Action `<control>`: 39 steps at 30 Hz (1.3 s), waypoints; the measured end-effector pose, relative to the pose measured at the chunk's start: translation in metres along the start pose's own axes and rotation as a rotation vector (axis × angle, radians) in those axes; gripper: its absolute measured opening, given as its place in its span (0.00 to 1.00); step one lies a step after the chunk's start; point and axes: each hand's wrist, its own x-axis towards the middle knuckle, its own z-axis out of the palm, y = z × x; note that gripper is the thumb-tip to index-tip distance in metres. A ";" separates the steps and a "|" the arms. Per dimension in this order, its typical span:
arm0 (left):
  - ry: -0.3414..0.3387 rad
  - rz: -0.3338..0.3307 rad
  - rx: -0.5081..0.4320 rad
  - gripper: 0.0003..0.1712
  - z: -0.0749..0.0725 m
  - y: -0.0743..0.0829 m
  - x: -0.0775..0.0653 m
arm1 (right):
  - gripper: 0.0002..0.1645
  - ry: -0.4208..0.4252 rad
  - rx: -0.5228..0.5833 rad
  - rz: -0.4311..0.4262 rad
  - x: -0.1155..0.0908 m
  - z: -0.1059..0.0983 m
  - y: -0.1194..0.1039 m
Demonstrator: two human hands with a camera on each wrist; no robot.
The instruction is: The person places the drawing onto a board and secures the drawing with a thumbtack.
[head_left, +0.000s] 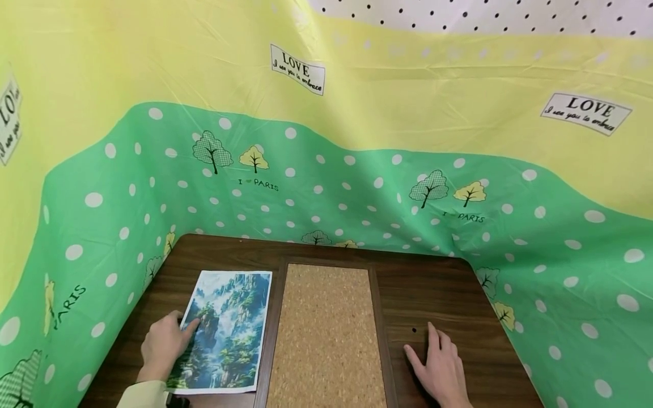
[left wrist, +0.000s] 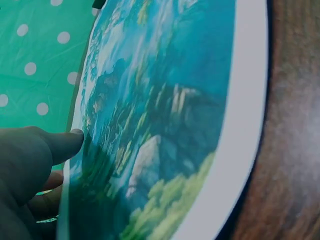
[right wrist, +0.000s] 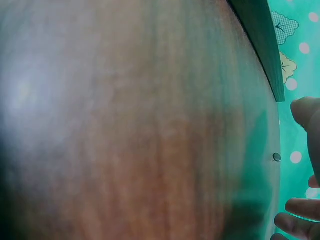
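A printed picture point(head_left: 229, 331) of misty green mountains, with a white border, lies to the left on the dark wood table. My left hand point(head_left: 164, 347) pinches its left edge, thumb on the printed face; in the left wrist view the other fingers point(left wrist: 47, 205) are at and behind that edge. To the right of the cork panel, my right hand point(head_left: 442, 365) is spread low over the wood with its fingers extended, holding nothing. In the right wrist view only part of this hand point(right wrist: 307, 150) appears, at the right border.
Between the hands is an upright rectangle of cork point(head_left: 329, 334) framed in dark wood. A small black spot point(head_left: 414, 330) marks the wooden table point(head_left: 495, 334) near my right fingertips. Green and yellow patterned cloth point(head_left: 352, 187) hangs around the table's back and sides.
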 end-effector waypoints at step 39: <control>0.058 -0.050 -0.226 0.20 -0.012 -0.018 0.002 | 0.11 0.154 0.080 -0.047 0.033 0.012 0.006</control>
